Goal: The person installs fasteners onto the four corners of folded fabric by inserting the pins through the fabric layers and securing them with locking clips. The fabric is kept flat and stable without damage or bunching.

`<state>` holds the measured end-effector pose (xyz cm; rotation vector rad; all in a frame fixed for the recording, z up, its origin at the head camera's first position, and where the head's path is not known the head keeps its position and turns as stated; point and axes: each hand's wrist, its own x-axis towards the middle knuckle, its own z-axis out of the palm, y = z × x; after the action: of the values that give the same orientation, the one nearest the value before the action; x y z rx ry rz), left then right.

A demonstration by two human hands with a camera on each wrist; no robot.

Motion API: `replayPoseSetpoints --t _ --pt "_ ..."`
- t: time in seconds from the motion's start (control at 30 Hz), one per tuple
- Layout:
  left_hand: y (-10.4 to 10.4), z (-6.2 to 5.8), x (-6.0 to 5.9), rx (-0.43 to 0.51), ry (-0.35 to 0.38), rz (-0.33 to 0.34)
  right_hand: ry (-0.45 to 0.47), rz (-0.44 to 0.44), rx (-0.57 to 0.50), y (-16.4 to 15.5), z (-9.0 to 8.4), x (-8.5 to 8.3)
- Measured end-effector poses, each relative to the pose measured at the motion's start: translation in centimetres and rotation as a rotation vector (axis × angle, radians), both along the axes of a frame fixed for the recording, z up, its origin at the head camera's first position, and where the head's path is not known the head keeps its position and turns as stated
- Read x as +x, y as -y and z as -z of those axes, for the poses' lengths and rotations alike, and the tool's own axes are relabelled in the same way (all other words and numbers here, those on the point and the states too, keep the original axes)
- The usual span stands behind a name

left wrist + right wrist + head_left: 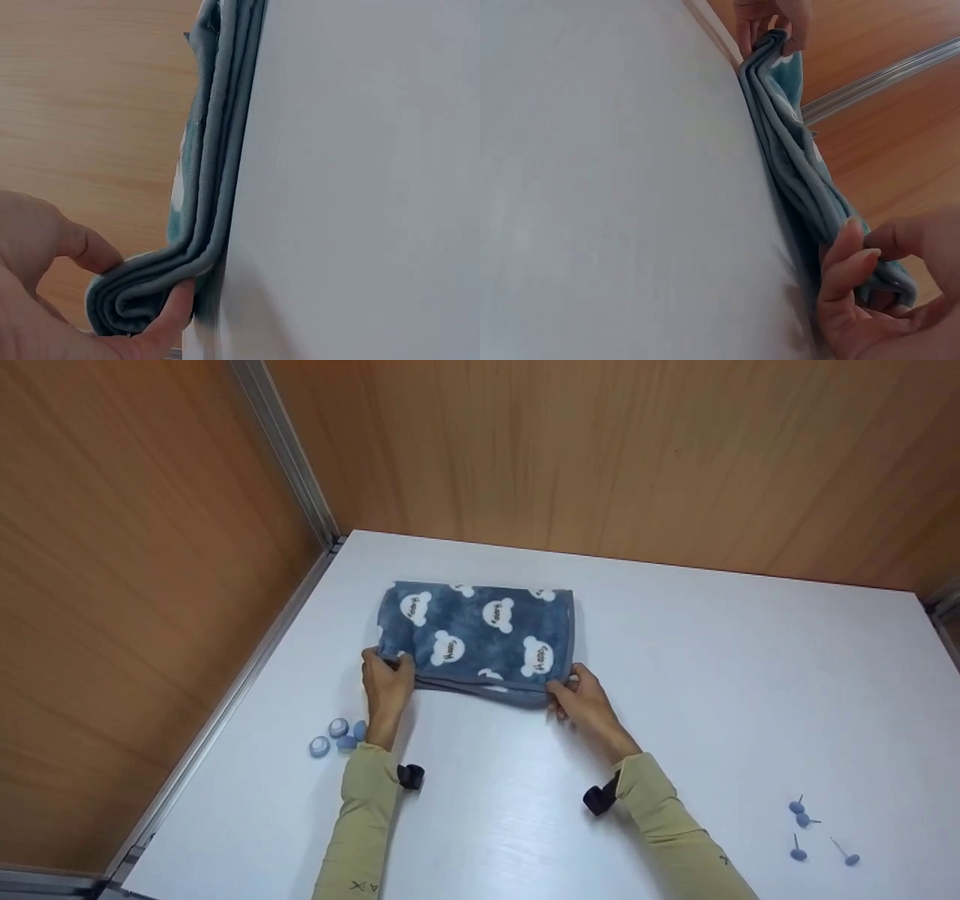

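Observation:
A folded blue fleece cloth (pixel 480 634) with white bear prints lies on the white table (pixel 675 675). My left hand (pixel 387 679) pinches its near left corner, thumb and fingers around the stacked layers (pixel 150 289). My right hand (pixel 577 697) pinches the near right corner, where the layered cloth edge (pixel 795 172) runs between thumb and fingers. In the right wrist view the left hand (pixel 772 22) shows at the cloth's far end. Both sleeves are pale yellow.
Several blue round caps (pixel 337 736) lie left of my left forearm. Several blue push pins (pixel 810 829) lie at the right front of the table. Wooden walls (pixel 600 457) enclose the table at the back and left, with a metal rail (pixel 225 712) along the left edge.

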<state>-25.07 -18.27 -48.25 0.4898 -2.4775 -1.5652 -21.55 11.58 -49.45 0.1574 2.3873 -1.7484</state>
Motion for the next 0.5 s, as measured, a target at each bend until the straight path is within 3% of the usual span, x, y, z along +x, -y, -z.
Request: replayPoseSetpoints --t 0.5 --pt "2.1 -0.5 -0.9 -0.01 0.019 0.127 -0.052 0.085 0.034 0.9 -0.3 0.1"
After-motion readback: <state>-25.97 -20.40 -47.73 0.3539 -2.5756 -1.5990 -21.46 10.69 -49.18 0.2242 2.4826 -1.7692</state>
